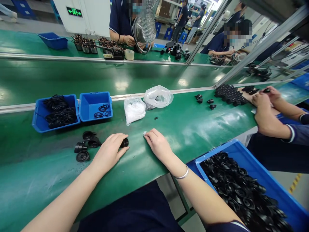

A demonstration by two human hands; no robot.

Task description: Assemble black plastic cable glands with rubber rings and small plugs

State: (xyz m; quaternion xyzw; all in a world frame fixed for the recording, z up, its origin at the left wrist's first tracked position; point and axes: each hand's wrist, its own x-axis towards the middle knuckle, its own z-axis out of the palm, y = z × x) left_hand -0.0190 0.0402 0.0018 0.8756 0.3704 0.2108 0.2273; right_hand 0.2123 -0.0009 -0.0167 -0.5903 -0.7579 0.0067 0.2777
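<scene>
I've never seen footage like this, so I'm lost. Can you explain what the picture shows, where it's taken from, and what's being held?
There's no machine here: a person works bare-handed, filmed by a camera worn on their head, looking forward and down. The left hand holds a black part; the right hand pinches a small pale piece, too tiny to identify. Both are at a green table. Near the left hand lie loose black parts; beyond them stand a blue bin of black cables and a second bin with thin black loops. Two plastic bags sit farther right. Beside the table, a blue tray holds heaped black pieces.
</scene>
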